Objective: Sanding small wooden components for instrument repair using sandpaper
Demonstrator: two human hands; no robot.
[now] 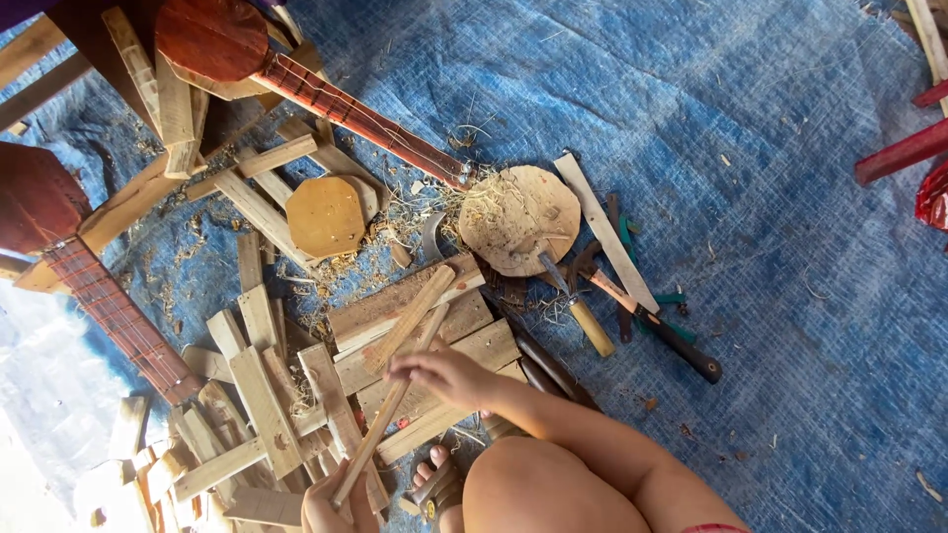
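While both hands grip stick [380,419], scraps crowd

A blue tarp [750,128] covers the floor — creased, littered with wood shavings [425,212]. Bright daylight washes out the lower left corner; red-painted furniture legs [904,153] edge in at right.

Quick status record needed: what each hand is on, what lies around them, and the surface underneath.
left hand: grips the lower end of a long wooden stick
right hand: holds the same stick near its middle
under the stick: pile of wood offcuts
nearby tools: chisel with pale handle, hammer
also there: round wooden disc, two red stringed instruments
surface: blue tarp
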